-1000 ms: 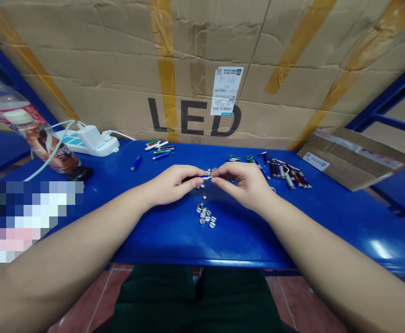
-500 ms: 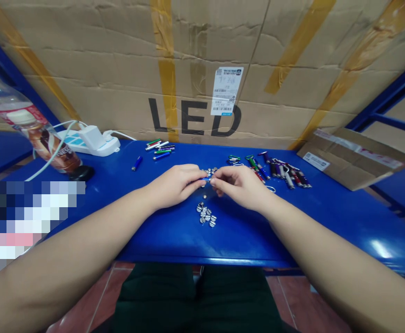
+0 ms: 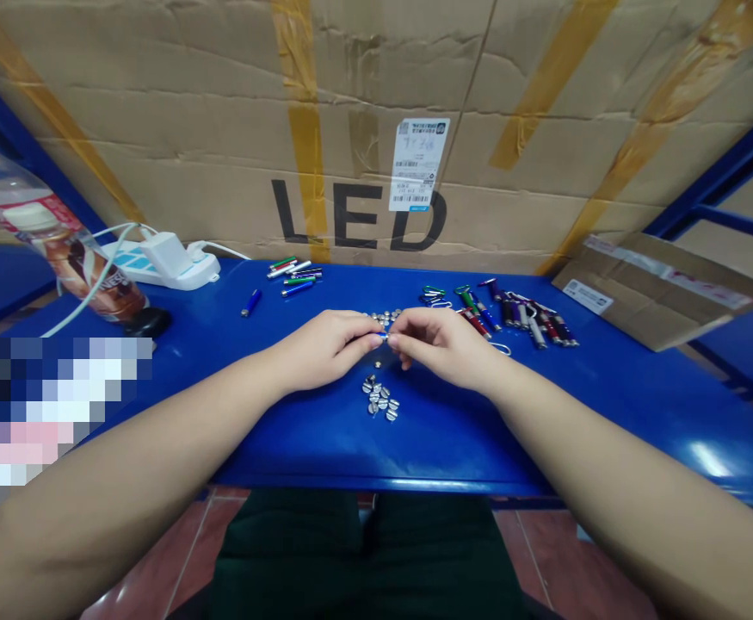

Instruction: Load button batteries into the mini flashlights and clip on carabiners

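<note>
My left hand is closed, thumb and fingers pinching a slim blue metal tube that looks like a mini flashlight body. The fingertips of my right hand are closed around the tube's other end, and they hide most of it. Small round silver pieces lie loose just below the hands, with one more piece apart from them. Behind the fingertips is another group of small silver pieces, partly covered.
Several coloured tubes and one blue tube lie at the back left. Mini flashlights with clips sit at the right, near a small carton. A bottle and white power strip stand left; a large cardboard box walls the back.
Both hands stay at the blue tube, with only slight finger movement. The whole view has shifted a little.
</note>
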Tool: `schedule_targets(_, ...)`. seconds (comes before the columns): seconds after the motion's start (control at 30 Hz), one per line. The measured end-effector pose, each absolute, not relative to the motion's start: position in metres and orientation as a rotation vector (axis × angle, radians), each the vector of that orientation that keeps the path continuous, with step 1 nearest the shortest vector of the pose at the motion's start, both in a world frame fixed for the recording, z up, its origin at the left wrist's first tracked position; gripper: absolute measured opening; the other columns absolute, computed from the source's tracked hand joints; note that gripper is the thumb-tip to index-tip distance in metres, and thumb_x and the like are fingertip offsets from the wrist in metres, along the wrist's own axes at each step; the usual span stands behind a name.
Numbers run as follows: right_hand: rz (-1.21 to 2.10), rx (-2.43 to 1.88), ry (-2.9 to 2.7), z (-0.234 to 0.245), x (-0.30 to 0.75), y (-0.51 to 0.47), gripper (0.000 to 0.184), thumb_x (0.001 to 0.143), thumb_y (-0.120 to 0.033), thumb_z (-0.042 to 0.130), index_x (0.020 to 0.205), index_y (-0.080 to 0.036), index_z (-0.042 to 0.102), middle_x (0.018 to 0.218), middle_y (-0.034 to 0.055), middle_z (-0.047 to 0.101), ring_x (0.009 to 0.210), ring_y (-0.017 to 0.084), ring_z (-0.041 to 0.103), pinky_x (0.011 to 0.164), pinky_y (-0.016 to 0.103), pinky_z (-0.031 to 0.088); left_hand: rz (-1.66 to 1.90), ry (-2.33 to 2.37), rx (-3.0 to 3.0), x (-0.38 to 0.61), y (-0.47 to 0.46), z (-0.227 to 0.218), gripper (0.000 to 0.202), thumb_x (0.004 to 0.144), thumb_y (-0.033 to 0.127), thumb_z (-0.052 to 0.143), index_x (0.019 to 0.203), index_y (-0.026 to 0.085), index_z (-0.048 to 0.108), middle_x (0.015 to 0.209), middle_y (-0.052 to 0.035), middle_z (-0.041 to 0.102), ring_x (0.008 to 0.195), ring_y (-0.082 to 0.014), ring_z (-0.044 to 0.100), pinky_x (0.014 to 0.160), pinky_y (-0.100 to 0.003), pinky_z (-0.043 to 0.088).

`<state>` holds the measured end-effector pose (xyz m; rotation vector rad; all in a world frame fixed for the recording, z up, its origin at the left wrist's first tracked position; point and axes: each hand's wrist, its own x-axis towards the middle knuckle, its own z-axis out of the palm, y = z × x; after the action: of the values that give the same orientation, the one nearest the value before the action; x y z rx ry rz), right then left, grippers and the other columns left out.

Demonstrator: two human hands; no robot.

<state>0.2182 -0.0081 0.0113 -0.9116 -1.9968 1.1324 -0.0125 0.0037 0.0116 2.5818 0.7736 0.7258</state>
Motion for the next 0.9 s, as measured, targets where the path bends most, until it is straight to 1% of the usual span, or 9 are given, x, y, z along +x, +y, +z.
schedule_targets(0.17, 0.388, -0.716, -2.316, 0.015, 0.224, -0.008, 0.014, 0.1, -0.027, 0.062, 0.09, -0.02, 0.069, 0.082, 0.0041, 0.071, 0.075, 0.017, 0.065, 0.072, 0.029, 0.05, 0.626, 0.841, 2.382, -0.012, 0.001, 0.017, 0.035, 0.105, 0.04, 0.045, 0.099, 0.017, 0.071, 0.091, -0.0034, 0.075, 0.083, -0.0188, 0.069, 0.077, -0.029, 0.051)
schedule_targets(0.27, 0.248, -0.6, -2.424, 0.019, 0.226, -0.008, 0.017, 0.105, -0.027, 0.054, 0.096, -0.021, 0.068, 0.087, 0.0062, 0.07, 0.081, 0.019, 0.065, 0.076, 0.03, 0.051, 0.592, 0.847, 2.272, -0.01, -0.002, 0.022, 0.039, 0.103, 0.046, 0.046, 0.093, 0.017, 0.069, 0.085, -0.0023, 0.072, 0.079, -0.0174, 0.066, 0.076, -0.028, 0.051)
schedule_targets(0.4, 0.036, -0.558, -2.534, 0.025, 0.227, -0.012, 0.028, 0.108, -0.027, 0.045, 0.092, -0.021, 0.068, 0.087, 0.0084, 0.067, 0.083, 0.021, 0.063, 0.077, 0.033, 0.051, 0.467, 0.851, 1.971, -0.009, -0.005, 0.025, 0.044, 0.1, 0.056, 0.052, 0.087, 0.017, 0.066, 0.064, 0.0019, 0.053, 0.055, -0.0114, 0.048, 0.052, -0.024, 0.041)
schedule_targets(0.5, -0.04, -0.555, -2.56, 0.026, 0.226, -0.013, 0.031, 0.108, -0.026, 0.045, 0.09, -0.022, 0.068, 0.09, 0.0099, 0.069, 0.086, 0.022, 0.063, 0.079, 0.035, 0.051, 0.402, 0.811, 1.724, -0.01, -0.004, 0.023, 0.046, 0.098, 0.06, 0.054, 0.087, 0.017, 0.063, 0.06, 0.0044, 0.044, 0.046, -0.0089, 0.036, 0.044, -0.023, 0.032)
schedule_targets(0.53, -0.013, -0.566, -2.55, 0.025, 0.225, -0.013, 0.029, 0.108, -0.027, 0.046, 0.09, -0.021, 0.069, 0.09, 0.0099, 0.07, 0.086, 0.022, 0.064, 0.079, 0.035, 0.051, 0.403, 0.82, 1.731, -0.01, -0.003, 0.023, 0.045, 0.098, 0.06, 0.054, 0.087, 0.017, 0.063, 0.06, 0.0042, 0.045, 0.046, -0.0091, 0.037, 0.044, -0.023, 0.033)
schedule_targets(0.6, 0.116, -0.642, -2.488, 0.023, 0.223, -0.011, 0.021, 0.105, -0.027, 0.053, 0.093, -0.021, 0.069, 0.091, 0.0086, 0.072, 0.085, 0.021, 0.066, 0.079, 0.033, 0.052, 0.45, 0.872, 1.896, -0.012, 0.0, 0.022, 0.042, 0.099, 0.055, 0.053, 0.088, 0.017, 0.066, 0.064, 0.0016, 0.053, 0.052, -0.0115, 0.047, 0.05, -0.025, 0.04)
schedule_targets(0.7, 0.468, -0.853, -2.318, 0.019, 0.22, -0.008, 0.012, 0.097, -0.029, 0.065, 0.094, -0.02, 0.07, 0.087, 0.0052, 0.074, 0.078, 0.018, 0.069, 0.074, 0.031, 0.054, 0.557, 0.93, 2.198, -0.014, 0.003, 0.021, 0.036, 0.101, 0.047, 0.05, 0.094, 0.018, 0.069, 0.086, -0.0032, 0.072, 0.079, -0.0186, 0.066, 0.073, -0.03, 0.052)
schedule_targets(0.77, 0.743, -0.981, -2.193, 0.017, 0.217, -0.007, 0.015, 0.095, -0.033, 0.066, 0.092, -0.019, 0.07, 0.08, 0.0038, 0.074, 0.073, 0.018, 0.07, 0.07, 0.031, 0.055, 0.604, 0.94, 2.296, -0.014, 0.004, 0.021, 0.033, 0.103, 0.044, 0.048, 0.099, 0.018, 0.07, 0.097, -0.0046, 0.076, 0.09, -0.0214, 0.069, 0.082, -0.033, 0.053)
schedule_targets(0.9, 1.171, -1.034, -1.977, 0.015, 0.215, -0.007, 0.027, 0.093, -0.045, 0.067, 0.086, -0.019, 0.067, 0.074, 0.0025, 0.071, 0.066, 0.018, 0.071, 0.067, 0.031, 0.058, 0.68, 0.912, 2.455, -0.014, 0.004, 0.019, 0.027, 0.103, 0.038, 0.051, 0.106, 0.019, 0.07, 0.104, -0.0061, 0.076, 0.096, -0.0224, 0.071, 0.087, -0.034, 0.053)
